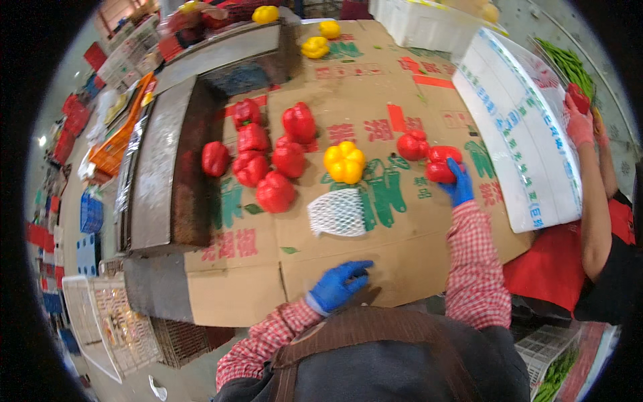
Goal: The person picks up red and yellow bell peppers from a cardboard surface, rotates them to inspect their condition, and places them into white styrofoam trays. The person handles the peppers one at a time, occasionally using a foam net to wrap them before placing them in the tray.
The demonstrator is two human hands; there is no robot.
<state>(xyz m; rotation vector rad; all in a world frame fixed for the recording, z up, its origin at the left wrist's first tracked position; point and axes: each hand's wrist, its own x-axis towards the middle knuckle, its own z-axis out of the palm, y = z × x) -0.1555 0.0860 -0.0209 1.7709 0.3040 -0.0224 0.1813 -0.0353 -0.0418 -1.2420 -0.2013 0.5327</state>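
Observation:
My right hand [458,186], in a blue glove, has its fingers on a red bell pepper [442,165] at the right of the cardboard sheet [321,279]. A second red bell pepper [413,145] touches it on the left. My left hand [339,286], also blue-gloved, is over the front of the cardboard with nothing in it. Ahead of it lies a white foam net sleeve [337,213], and just beyond the sleeve is a yellow bell pepper [344,162]. Several red bell peppers [276,192] form a cluster at the left.
A metal ledge [163,166] borders the left side. The white foam box [520,135] stands at the right, where a co-worker's gloved hand [580,125] holds something red. Yellow bell peppers [315,47] lie at the far end. A white crate [108,321] is at the lower left.

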